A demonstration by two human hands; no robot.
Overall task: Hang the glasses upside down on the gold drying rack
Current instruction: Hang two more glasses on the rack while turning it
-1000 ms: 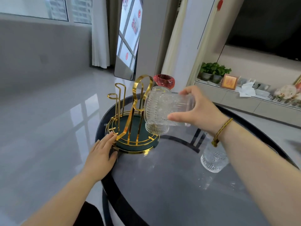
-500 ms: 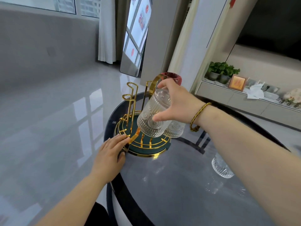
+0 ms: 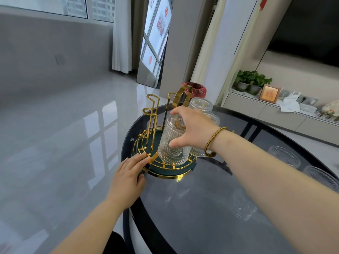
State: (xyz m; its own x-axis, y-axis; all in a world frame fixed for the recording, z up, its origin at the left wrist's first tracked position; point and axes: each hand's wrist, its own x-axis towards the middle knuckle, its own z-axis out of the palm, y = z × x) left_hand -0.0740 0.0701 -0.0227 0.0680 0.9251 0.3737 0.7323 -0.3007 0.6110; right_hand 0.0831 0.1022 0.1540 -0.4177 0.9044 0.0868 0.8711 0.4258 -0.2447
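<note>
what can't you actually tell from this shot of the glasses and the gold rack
Only the head view:
- Whether the ribbed glass is seated on its gold drying rack prong: the right hand covers its top.
- The second hung glass: mostly hidden behind that hand and wrist.
- The glasses on the table at right: one is cut off by the frame edge.
- The left hand hides the rack's near rim.

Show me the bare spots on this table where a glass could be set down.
The widest bare stretch of table lies near the person, between the gold drying rack and the right forearm. The right edge is crowded with two waiting glasses. The rack's left prongs are free.
</note>
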